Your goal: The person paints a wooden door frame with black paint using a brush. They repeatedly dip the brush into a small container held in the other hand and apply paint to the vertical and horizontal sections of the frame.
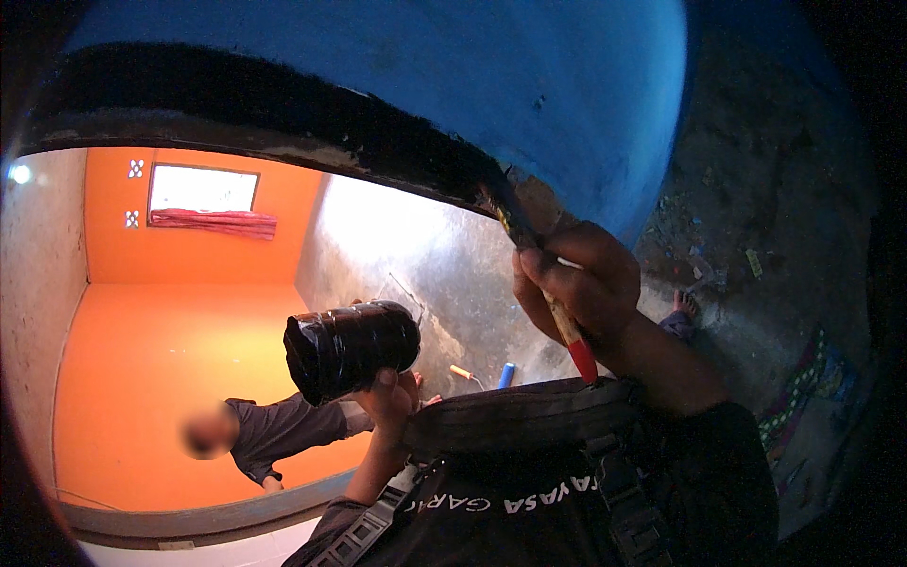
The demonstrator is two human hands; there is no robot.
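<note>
My right hand (pixel 590 283) is closed around a paintbrush (pixel 564 326) with a wooden handle and a red end. The dark bristles touch the end of a wet-looking black band (pixel 274 109), which runs along the edge of a blue wall (pixel 567 76). Just past the bristles, a patch of that edge (pixel 540 200) shows bare and brownish. Lower down, my left hand (pixel 383 402) grips a shiny black-coated container (pixel 345 352), ridged like a cut plastic bottle and tilted on its side in this view. Its contents cannot be made out.
Through the opening, a person in dark clothes (pixel 288 437) stands near an orange wall (pixel 179 331) with a window (pixel 203 189). An orange-handled tool (pixel 461 372) and a blue roller (pixel 507 375) lie on the floor. A bare foot (pixel 685 304) and scattered scraps show at right.
</note>
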